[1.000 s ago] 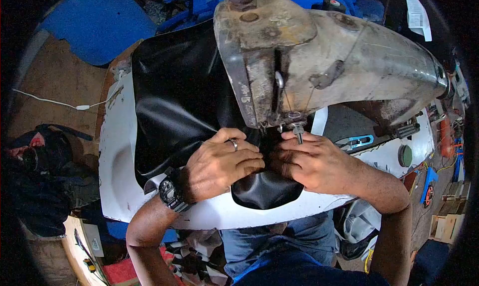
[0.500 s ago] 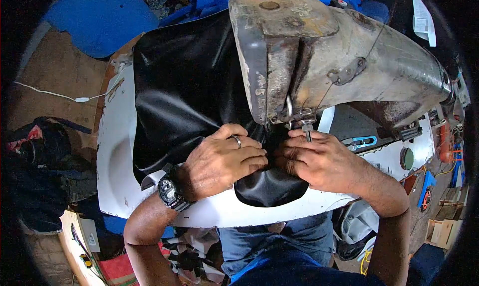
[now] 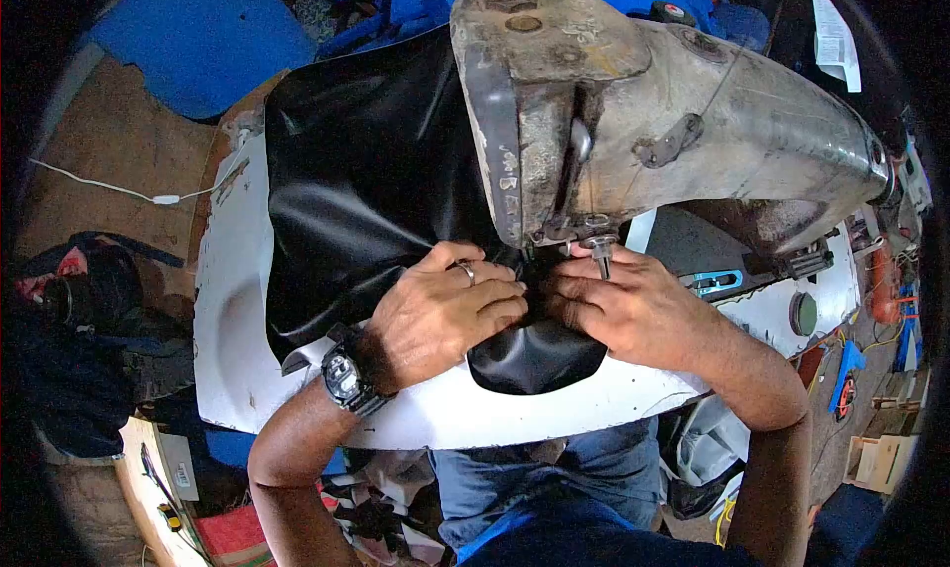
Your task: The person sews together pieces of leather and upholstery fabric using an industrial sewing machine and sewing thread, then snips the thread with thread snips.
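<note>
Black glossy material (image 3: 366, 171) lies over the white table (image 3: 435, 414), with folds gathered below the head of a worn grey sewing machine (image 3: 614, 102). My left hand (image 3: 450, 305), with a ring and a wristwatch, presses on the material left of the needle area, fingers bent and close together. Just right of the needle area, my right hand (image 3: 628, 300) grips the material, its fingertips partly hidden under the machine head. A rounded flap of the material hangs toward me between both hands. The needle itself is hard to make out.
Right of the machine base lie a light-blue tool (image 3: 714, 282) and a round green object (image 3: 803, 313). A white cable (image 3: 109, 186) runs at the left. Blue material (image 3: 198, 43) is at the back left, and a white paper (image 3: 834, 38) at the back right.
The flap near me has drawn slightly away from me, toward the machine. Both hands stay on the material with small shifts, and the lever on the machine head appears higher.
</note>
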Available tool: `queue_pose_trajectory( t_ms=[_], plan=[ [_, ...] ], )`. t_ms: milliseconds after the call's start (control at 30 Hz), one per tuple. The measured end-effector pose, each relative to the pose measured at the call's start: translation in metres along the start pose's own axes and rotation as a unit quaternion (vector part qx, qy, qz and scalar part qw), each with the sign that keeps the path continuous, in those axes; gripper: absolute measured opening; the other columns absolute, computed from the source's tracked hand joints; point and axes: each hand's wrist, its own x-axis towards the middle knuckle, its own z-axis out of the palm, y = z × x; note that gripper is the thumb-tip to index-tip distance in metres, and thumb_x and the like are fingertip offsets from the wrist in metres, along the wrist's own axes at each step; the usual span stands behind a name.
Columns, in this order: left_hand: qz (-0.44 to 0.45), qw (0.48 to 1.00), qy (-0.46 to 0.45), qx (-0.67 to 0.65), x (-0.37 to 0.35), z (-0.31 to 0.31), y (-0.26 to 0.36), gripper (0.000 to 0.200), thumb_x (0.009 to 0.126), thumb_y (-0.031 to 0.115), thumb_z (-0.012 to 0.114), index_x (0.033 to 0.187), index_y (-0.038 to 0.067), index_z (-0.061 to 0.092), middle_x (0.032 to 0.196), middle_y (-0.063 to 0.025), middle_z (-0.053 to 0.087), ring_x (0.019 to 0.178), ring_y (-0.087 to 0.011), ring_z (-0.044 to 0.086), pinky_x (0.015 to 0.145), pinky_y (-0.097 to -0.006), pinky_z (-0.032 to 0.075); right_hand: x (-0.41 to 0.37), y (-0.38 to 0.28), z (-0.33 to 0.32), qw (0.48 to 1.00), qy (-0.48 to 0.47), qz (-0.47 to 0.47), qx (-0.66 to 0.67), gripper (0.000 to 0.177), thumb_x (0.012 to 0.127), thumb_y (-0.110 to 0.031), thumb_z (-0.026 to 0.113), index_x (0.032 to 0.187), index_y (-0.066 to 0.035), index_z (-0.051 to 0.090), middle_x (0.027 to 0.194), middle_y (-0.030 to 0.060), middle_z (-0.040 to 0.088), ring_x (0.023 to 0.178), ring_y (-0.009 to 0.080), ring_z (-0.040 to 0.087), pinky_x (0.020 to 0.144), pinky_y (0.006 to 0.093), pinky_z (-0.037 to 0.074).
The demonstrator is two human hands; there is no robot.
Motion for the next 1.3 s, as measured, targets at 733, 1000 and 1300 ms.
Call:
queue_pose_trajectory(
  t_ms=[733, 1000, 1300],
  plan=[
    [0.021, 0.996, 0.031, 0.081, 0.001, 0.003, -0.002, 0.020, 0.090, 0.017, 0.071, 0.108, 0.012, 0.079, 0.119, -0.0011, 0.079, 0.118, -0.0147, 0.070, 0.108, -0.0370, 0.048, 0.001, 0.000, 0.007, 1.000, -0.024, 0.016, -0.003, 0.029, 0.088, -0.014, 0.068, 0.114, -0.005, 0.078, 0.125, 0.0075, 0.075, 0.123, 0.0211, 0.063, 0.121, 0.0448, 0.040],
    [0.043, 0.996, 0.006, 0.077, -0.004, 0.002, -0.003, 0.024, 0.085, 0.018, 0.075, 0.108, 0.011, 0.080, 0.124, -0.0022, 0.079, 0.120, -0.0160, 0.071, 0.105, -0.0382, 0.048, 0.000, 0.002, 0.006, 0.999, -0.030, 0.030, 0.024, 0.026, 0.087, -0.012, 0.069, 0.110, -0.005, 0.079, 0.120, 0.0064, 0.077, 0.122, 0.0203, 0.063, 0.121, 0.0442, 0.040],
    [-0.003, 0.997, 0.014, 0.070, 0.000, 0.001, 0.007, 0.024, 0.087, 0.014, 0.074, 0.109, 0.006, 0.080, 0.121, -0.0061, 0.080, 0.114, -0.0182, 0.073, 0.103, -0.0391, 0.048, -0.001, 0.005, 0.008, 0.998, -0.022, 0.039, 0.033, 0.032, 0.080, -0.010, 0.075, 0.111, -0.005, 0.080, 0.119, 0.0075, 0.078, 0.122, 0.0213, 0.063, 0.122, 0.0440, 0.039]
  ],
)
